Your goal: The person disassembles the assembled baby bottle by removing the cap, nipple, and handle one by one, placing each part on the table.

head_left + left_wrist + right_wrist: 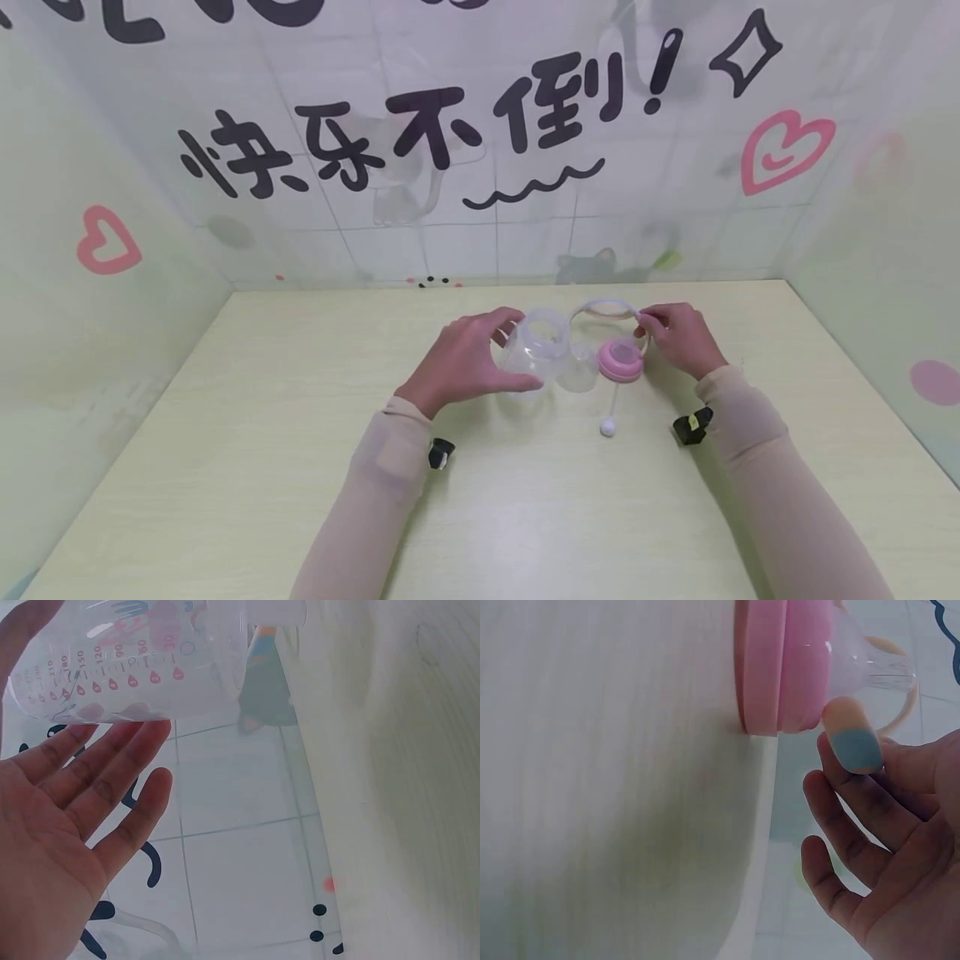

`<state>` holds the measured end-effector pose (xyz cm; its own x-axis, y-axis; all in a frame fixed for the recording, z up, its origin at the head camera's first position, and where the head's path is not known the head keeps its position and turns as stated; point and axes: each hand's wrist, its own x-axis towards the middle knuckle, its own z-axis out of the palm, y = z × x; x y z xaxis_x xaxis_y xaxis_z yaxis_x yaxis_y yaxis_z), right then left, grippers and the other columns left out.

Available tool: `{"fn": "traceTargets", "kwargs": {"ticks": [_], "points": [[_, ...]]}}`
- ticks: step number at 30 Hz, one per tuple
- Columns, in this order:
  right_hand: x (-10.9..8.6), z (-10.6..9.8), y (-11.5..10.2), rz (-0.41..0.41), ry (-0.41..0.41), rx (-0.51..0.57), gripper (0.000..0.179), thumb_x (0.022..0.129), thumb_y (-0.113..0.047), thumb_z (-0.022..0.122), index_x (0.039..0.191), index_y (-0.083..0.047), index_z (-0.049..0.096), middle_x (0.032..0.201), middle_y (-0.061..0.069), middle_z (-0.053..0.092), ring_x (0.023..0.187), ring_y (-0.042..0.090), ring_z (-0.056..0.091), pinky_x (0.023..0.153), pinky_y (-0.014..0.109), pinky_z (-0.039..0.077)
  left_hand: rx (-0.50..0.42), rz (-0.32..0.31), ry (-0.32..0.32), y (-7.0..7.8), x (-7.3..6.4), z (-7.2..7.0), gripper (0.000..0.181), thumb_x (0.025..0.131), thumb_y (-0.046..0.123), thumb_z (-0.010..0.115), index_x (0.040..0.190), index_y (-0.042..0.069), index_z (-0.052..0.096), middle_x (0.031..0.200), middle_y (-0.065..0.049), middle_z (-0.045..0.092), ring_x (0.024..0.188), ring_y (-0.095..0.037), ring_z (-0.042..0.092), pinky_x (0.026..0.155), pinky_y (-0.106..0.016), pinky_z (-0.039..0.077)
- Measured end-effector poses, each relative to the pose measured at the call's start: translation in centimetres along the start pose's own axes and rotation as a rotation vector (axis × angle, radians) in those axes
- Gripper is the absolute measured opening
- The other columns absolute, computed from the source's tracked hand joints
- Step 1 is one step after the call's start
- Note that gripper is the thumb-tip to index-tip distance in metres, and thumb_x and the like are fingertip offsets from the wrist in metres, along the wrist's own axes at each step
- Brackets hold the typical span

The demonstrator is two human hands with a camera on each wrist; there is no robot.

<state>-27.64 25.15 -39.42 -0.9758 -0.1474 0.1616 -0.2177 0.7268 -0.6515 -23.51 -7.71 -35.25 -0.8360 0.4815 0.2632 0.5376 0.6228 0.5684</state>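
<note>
My left hand (468, 354) holds a clear baby bottle (525, 354), thumb on one side and fingers on the other. Pink measuring marks run along the bottle (105, 675) in the left wrist view, and its open mouth shows in the head view. With thumb and fingers, my right hand (678, 333) pinches one end of a pale looped handle (607, 303). That end, cream with a blue-grey tip (856, 750), shows close up in the right wrist view. Beside this hand, a pink collar with a clear teat (621, 360) stands on the table.
A clear dome-shaped cap (577, 375) is on the table between bottle and collar. A thin straw with a white weighted end (608, 427) lies in front of the collar. Printed walls close off the table (525, 517) at the back and sides.
</note>
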Motion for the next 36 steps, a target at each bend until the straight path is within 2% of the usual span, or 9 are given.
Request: {"fn": "traceTargets", "kwargs": {"ticks": [8, 20, 32, 36], "points": [[0.19, 0.19, 0.64, 0.014, -0.007, -0.015, 0.026, 0.102, -0.010, 0.053, 0.112, 0.010, 0.068, 0.088, 0.018, 0.072, 0.078, 0.025, 0.057, 0.062, 0.029, 0.043, 0.003, 0.001, -0.003, -0.01, 0.02, 0.07, 0.073, 0.066, 0.050, 0.087, 0.126, 0.017, 0.061, 0.104, 0.002, 0.068, 0.092, -0.011, 0.065, 0.079, -0.035, 0.052], [0.27, 0.15, 0.72, 0.040, -0.093, -0.047, 0.026, 0.100, -0.003, 0.051, 0.117, 0.013, 0.063, 0.094, 0.021, 0.071, 0.083, 0.029, 0.060, 0.067, 0.033, 0.045, 0.013, -0.011, -0.005, 0.06, 0.08, 0.19, 0.075, 0.066, 0.052, 0.087, 0.127, 0.016, 0.061, 0.105, 0.003, 0.068, 0.092, -0.009, 0.064, 0.081, -0.036, 0.052], [0.15, 0.09, 0.75, 0.048, -0.116, -0.097, 0.028, 0.098, -0.005, 0.055, 0.117, 0.013, 0.064, 0.097, 0.022, 0.070, 0.081, 0.028, 0.059, 0.065, 0.033, 0.045, 0.009, -0.003, 0.002, -0.07, 0.12, 0.28, 0.074, 0.066, 0.051, 0.087, 0.126, 0.017, 0.061, 0.105, 0.003, 0.068, 0.091, -0.009, 0.064, 0.081, -0.036, 0.052], [-0.01, -0.02, 0.61, 0.060, -0.111, -0.094, 0.034, 0.099, -0.009, 0.053, 0.124, 0.013, 0.059, 0.110, 0.028, 0.066, 0.094, 0.037, 0.061, 0.079, 0.045, 0.050, 0.008, 0.000, -0.001, -0.14, 0.14, 0.31, 0.075, 0.067, 0.051, 0.087, 0.127, 0.016, 0.061, 0.105, 0.002, 0.069, 0.091, -0.009, 0.065, 0.083, -0.037, 0.051]]}}
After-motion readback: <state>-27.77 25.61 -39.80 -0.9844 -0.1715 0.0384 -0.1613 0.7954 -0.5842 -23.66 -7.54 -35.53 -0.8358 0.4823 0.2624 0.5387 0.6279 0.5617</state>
